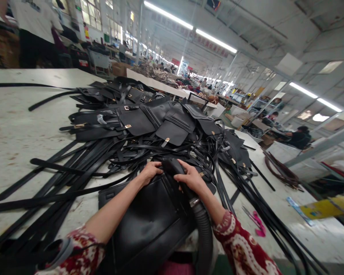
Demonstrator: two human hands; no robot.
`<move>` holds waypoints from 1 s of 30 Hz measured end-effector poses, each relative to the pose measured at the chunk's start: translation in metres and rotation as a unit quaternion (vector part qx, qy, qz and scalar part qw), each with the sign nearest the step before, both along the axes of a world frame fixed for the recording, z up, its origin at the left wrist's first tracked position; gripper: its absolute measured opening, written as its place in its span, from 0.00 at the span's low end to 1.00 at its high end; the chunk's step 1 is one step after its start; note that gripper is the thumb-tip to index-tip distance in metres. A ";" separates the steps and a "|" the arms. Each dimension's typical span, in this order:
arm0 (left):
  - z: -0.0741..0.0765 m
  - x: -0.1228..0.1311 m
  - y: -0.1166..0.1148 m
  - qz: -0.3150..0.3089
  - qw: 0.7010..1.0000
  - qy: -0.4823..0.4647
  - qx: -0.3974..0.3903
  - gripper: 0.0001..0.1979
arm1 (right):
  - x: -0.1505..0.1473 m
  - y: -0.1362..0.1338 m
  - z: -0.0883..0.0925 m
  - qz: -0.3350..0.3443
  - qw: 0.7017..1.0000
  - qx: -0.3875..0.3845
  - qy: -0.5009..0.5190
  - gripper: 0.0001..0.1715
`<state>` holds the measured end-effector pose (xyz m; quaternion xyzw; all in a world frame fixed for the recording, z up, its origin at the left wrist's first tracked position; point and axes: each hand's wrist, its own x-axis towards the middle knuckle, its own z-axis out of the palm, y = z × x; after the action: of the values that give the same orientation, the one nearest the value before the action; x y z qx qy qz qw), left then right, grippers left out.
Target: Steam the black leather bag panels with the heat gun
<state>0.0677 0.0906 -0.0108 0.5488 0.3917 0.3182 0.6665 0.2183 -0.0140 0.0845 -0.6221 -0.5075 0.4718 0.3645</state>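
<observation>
A black leather bag panel [149, 223] lies on the table in front of me. My left hand [149, 171] presses its curled fingers on the panel's far edge. My right hand [190, 177] is wrapped round the black nozzle [172, 167] of a ribbed hose [204, 229], which runs back toward me and rests on the panel. Beyond my hands sits a heap of black leather flaps with gold clasps [166, 126] and long black straps [74, 172].
The pale worktable [14, 133] extends left and far. Pink scissors [256, 221] lie at the right near the straps, with a yellow packet [323, 208] by the table's right edge. A person [31, 26] stands at the far left; other workers sit in the distance.
</observation>
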 end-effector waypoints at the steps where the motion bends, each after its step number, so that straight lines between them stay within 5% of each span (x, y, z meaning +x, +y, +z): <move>1: 0.000 0.000 0.000 0.004 1.000 -0.008 -0.009 0.21 | -0.001 0.004 -0.001 -0.007 1.000 0.005 0.000 0.43; 15: -0.005 0.000 0.000 0.010 0.993 -0.078 -0.085 0.20 | -0.001 0.006 -0.010 0.000 0.998 -0.001 0.066 0.44; 21: -0.004 0.000 0.001 0.014 0.990 -0.095 -0.108 0.17 | 0.013 0.007 -0.011 -0.068 0.996 0.037 0.052 0.45; 30: -0.009 0.005 0.004 0.051 0.990 -0.080 -0.107 0.14 | 0.019 -0.029 -0.010 -0.051 0.998 0.029 0.023 0.45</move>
<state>0.0725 0.0946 -0.0202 0.4261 0.3966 0.3510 0.7335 0.2374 -0.0433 0.0744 -0.6249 -0.4805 0.4519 0.4176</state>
